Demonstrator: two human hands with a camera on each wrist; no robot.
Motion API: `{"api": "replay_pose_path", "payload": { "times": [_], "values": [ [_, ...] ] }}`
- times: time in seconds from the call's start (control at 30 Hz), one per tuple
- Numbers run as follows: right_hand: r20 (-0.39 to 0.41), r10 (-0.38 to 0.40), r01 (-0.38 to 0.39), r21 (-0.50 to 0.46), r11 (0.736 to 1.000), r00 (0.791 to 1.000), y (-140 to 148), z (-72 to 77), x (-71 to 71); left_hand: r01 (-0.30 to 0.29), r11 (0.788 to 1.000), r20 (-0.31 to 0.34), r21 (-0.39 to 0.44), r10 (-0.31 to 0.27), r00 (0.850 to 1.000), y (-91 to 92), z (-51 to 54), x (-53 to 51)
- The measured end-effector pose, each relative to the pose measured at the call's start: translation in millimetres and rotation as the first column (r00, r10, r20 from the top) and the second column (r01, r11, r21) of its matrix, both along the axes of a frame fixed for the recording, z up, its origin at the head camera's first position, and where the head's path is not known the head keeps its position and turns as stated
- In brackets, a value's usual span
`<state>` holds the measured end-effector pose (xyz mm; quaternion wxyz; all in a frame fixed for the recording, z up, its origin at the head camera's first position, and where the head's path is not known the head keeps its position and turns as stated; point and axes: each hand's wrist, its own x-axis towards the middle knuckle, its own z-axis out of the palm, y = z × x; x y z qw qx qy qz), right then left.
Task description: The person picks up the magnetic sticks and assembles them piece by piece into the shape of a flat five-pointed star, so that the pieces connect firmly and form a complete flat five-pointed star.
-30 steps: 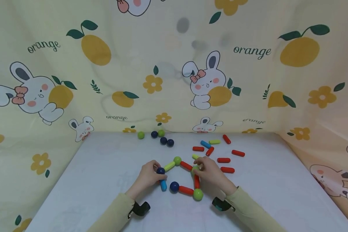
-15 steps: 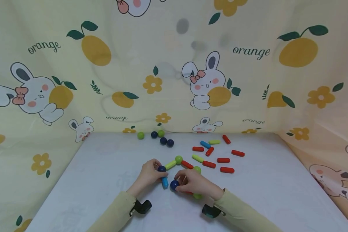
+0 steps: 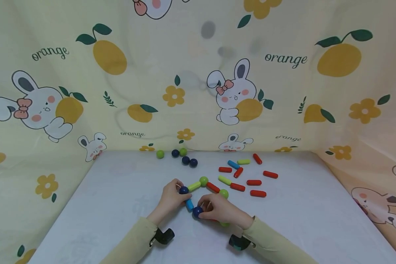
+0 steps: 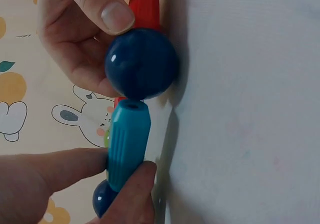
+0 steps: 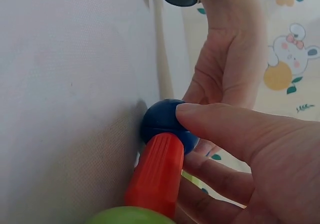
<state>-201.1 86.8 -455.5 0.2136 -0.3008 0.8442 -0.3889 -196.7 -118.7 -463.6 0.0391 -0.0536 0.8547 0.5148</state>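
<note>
1. Step I'm on, as I read it: hooking the blue rod (image 3: pixel 189 205) up to the near navy ball (image 3: pixel 197 212), down on the white table (image 3: pixel 316 205).
2. My left hand (image 3: pixel 171 196) has thumb and index finger pinched narrow on the blue rod. The far navy ball (image 3: pixel 183 190) sits at the rod's other end; my fingers cover that spot, so I can't tell if it's properly joined.
3. My right hand (image 3: pixel 223 209) is gripping the near navy ball between thumb and fingers. A red rod (image 5: pixel 159 166) meets that ball, with a green ball (image 5: pixel 131 216) at its other end.
4. Blue rod's free end is right at the near navy ball. Touching or just short? Honestly can't tell.
5. Next move, imo: line that end up with the ball and ease them together, no twisting. A sideways shove could pop the yellow-green rod (image 3: pixel 194 186) loose.
6. The loose balls (image 3: pixel 193 163) and loose rods (image 3: pixel 258 193) farther back don't look needed for this join.
</note>
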Motion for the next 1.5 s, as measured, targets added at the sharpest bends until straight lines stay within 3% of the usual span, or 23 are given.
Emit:
{"api": "replay_pose_path", "payload": {
  "times": [0.23,0.37,0.47,0.53,0.67,0.77,0.87,1.0,1.07,1.17,1.27,1.33,1.5],
  "values": [
    [0.001,0.012,-0.012,-0.008,1.0,1.0,2.1,-1.3,-0.4,0.008,1.0,0.003,0.013,-0.008,1.0,-1.2,-2.5,0.7],
    [0.004,0.01,-0.01,-0.044,0.999,1.0,11.6,3.5,-2.7,0.01,0.994,0.041,0.113,-0.015,0.999,-5.3,-5.7,2.2],
    [-0.047,-0.056,0.052,-0.08,0.995,0.997,24.9,12.6,-6.7,0.016,0.982,0.067,0.191,-0.029,0.997,-8.4,-5.7,2.9],
    [-0.095,-0.151,0.142,-0.094,0.985,0.984,34.5,16.7,-11.3,0.016,0.979,0.081,0.201,-0.033,0.996,-10.8,-6.3,1.6],
    [-0.13,-0.374,0.368,-0.07,0.927,0.918,50.5,16.6,-20.3,0.012,0.983,0.093,0.186,-0.03,0.995,-15.9,-8.4,-3.5],
    [-0.102,-0.427,0.427,-0.019,0.904,0.899,57.4,12.2,-21.5,0.005,0.986,0.109,0.168,-0.024,0.994,-17.9,-8.0,-6.4],
    [-0.127,-0.406,0.41,0.002,0.912,0.905,58.6,7.6,-18.0,0.007,0.99,0.129,0.142,-0.026,0.991,-17.9,-5.9,-7.2],
    [-0.207,-0.368,0.364,-0.058,0.929,0.906,50.6,10.2,-6.3,0.009,0.991,0.152,0.132,-0.029,0.988,-15.1,-2.0,-5.4],
    [-0.212,-0.286,0.275,-0.079,0.958,0.935,43.5,11.8,-0.5,-0.001,0.991,0.16,0.133,-0.02,0.987,-12.8,-0.2,-3.9],
    [-0.147,-0.105,0.096,-0.064,0.993,0.984,30.6,9.1,5.5,-0.023,0.991,0.161,0.134,0.002,0.987,-8.8,1.1,-1.7],
    [-0.061,-0.003,0.002,-0.015,1.0,0.998,19.0,2.2,9.2,-0.039,0.989,0.158,0.145,0.016,0.987,-4.8,1.4,-0.5],
    [-0.039,-0.005,0.005,0.004,1.0,0.999,13.7,-1.6,11.5,-0.053,0.983,0.167,0.176,0.023,0.986,-3.8,1.1,-0.4],
    [-0.079,-0.052,0.052,-0.01,0.999,0.995,6.7,-4.6,14.2,-0.111,0.956,0.202,0.272,0.056,0.978,-6.9,0.1,-0.8]
  ]
}}
